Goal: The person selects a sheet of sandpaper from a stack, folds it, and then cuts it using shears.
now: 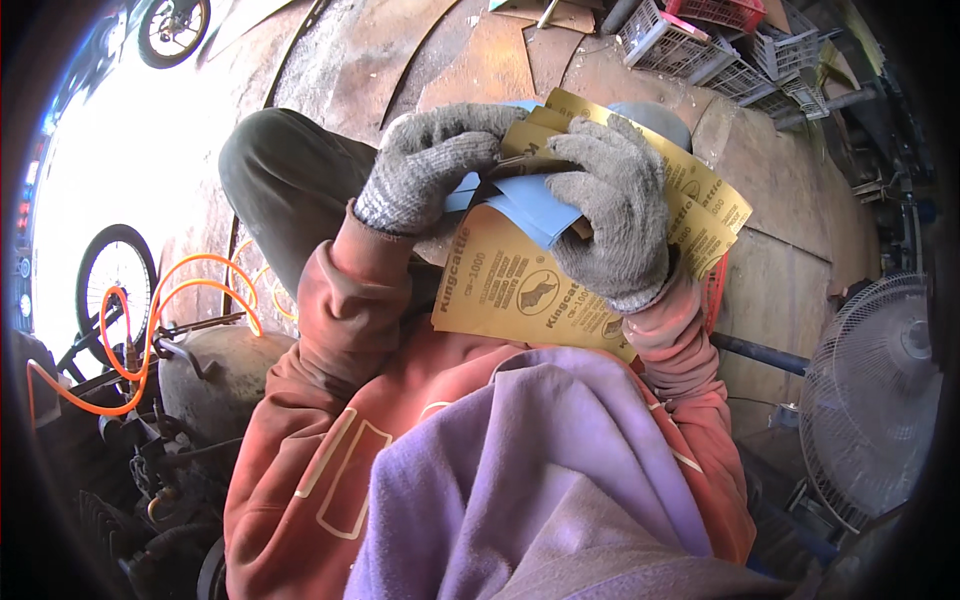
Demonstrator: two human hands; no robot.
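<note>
Both my hands wear grey knitted gloves and are raised over my lap. My left hand (435, 165) has its fingers bent around the folded edge of the sandpaper sheets (500, 280), which have yellow-brown printed backs. My right hand (615, 210) closes on the same sheets farther right, its fingers curled over them. Smooth blue pieces (540, 208) stick out between the two hands, next to the sandpaper; whether they are its other face or separate sheets I cannot tell. One part of the sandpaper hangs toward my chest, and another spreads out behind my right hand. My left fingertips are partly hidden by the paper.
At my left stand a rounded metal tank (215, 380) and a coiled orange hose (150, 330), with a spoked wheel (115, 290) beyond. A floor fan (870, 390) is at my right. Plastic crates (670, 45) are stacked at the far right on the worn board floor (400, 60).
</note>
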